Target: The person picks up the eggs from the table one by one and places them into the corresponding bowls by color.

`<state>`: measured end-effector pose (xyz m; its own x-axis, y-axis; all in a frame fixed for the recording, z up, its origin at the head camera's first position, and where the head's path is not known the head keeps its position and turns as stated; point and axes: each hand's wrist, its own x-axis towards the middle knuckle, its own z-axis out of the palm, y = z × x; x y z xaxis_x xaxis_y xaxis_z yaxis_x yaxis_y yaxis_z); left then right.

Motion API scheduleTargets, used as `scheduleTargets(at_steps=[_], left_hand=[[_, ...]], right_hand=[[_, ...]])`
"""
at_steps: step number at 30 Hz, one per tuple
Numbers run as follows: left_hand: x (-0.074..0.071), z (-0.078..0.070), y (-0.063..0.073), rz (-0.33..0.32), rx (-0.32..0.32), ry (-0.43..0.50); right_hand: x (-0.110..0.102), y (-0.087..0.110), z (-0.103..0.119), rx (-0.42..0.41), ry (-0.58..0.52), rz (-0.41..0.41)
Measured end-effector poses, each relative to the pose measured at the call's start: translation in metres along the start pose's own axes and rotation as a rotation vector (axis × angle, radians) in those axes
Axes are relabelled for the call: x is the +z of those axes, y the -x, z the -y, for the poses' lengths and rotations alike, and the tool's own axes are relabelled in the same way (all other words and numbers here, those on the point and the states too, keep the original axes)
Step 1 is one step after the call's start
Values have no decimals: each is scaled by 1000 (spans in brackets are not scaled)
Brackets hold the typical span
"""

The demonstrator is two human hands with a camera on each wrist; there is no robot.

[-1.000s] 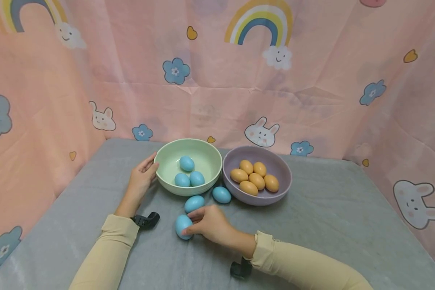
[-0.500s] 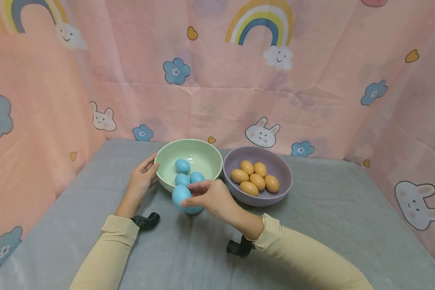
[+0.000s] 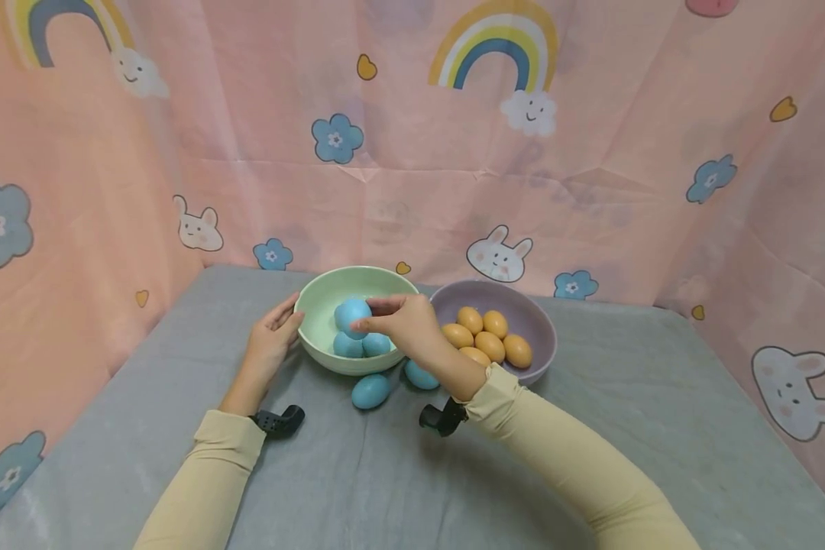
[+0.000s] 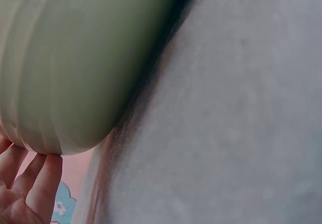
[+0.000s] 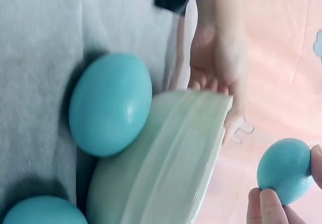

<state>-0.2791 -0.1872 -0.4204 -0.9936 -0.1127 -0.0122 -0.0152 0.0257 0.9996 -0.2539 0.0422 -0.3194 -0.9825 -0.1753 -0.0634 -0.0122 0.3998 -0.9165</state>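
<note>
In the head view my right hand [image 3: 412, 325] pinches a blue egg [image 3: 354, 315] between thumb and fingers, over the inside of the green bowl [image 3: 323, 286]. Below it in the bowl lie more blue eggs [image 3: 376, 346], one mostly hidden behind the held egg. The right wrist view shows the pinched egg [image 5: 285, 169] raised past the bowl's rim. My left hand [image 3: 270, 344] holds the green bowl at its left side, thumb at the rim. In the left wrist view its fingers [image 4: 45, 183] touch the bowl's outer wall.
Right of the green bowl stands a purple bowl [image 3: 541, 325] with several orange-brown eggs [image 3: 490, 346], partly behind my right hand. Two blue eggs lie on the grey cloth before the bowls: one nearer [image 3: 370, 391], another [image 3: 422, 374] half covered by my right wrist. A pink printed curtain [image 3: 412, 198] surrounds the table.
My right hand has picked up a blue egg from the cloth and carried it up and forward over the green bowl. An egg in that bowl has rolled slightly left. The left hand stays put.
</note>
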Motion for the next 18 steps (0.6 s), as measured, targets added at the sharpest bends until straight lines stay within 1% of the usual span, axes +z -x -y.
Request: scheduleTargets(at_steps=[4, 10, 18], left_hand=[[0, 1, 0, -9, -4, 7], [-1, 1, -1, -10, 7, -2], [-1, 1, -1, -3, 17, -2]], right_hand=[[-1, -13, -3, -1, 23, -48], [-3, -30, -8, 5, 26, -94], [-8, -50, -15, 65, 49, -147]])
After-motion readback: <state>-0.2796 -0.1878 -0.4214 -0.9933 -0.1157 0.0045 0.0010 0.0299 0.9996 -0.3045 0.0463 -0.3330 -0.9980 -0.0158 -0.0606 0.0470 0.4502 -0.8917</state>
